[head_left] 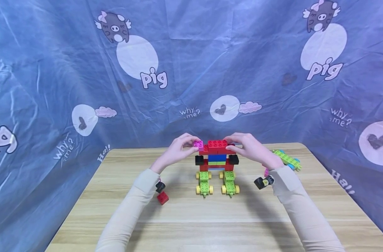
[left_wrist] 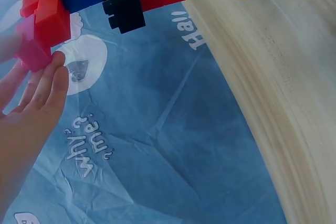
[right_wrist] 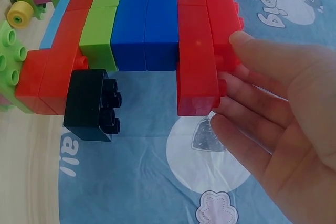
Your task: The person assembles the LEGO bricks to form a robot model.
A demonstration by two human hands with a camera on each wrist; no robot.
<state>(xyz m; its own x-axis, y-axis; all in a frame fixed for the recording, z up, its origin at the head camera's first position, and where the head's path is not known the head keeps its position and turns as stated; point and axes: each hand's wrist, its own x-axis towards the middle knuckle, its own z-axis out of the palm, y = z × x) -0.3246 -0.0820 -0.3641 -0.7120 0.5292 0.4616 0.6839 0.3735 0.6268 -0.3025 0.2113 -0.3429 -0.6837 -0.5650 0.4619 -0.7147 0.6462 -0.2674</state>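
A figure of toy building bricks stands mid-table, with a blue brick (head_left: 217, 158) in its body and a red top brick (head_left: 217, 144). At its upper left end my left hand (head_left: 182, 145) pinches a pink brick (left_wrist: 32, 45) between thumb and fingers; the brick touches the red row. My right hand (right_wrist: 278, 103) grips the red brick (right_wrist: 223, 22) at the other end, thumb on one side and fingers on the other. Black bricks (right_wrist: 86, 103) stick out at both sides. Green wheeled bases (head_left: 204, 183) with yellow wheels form the bottom.
On the left lie a loose red brick (head_left: 162, 198) and a black piece (head_left: 160, 186). Another black piece (head_left: 263, 182) lies under the right forearm. A green wheeled base (head_left: 287, 159) with blue wheels sits at the back right. Printed blue cloth (head_left: 191, 70) hangs behind the table (head_left: 191, 227).
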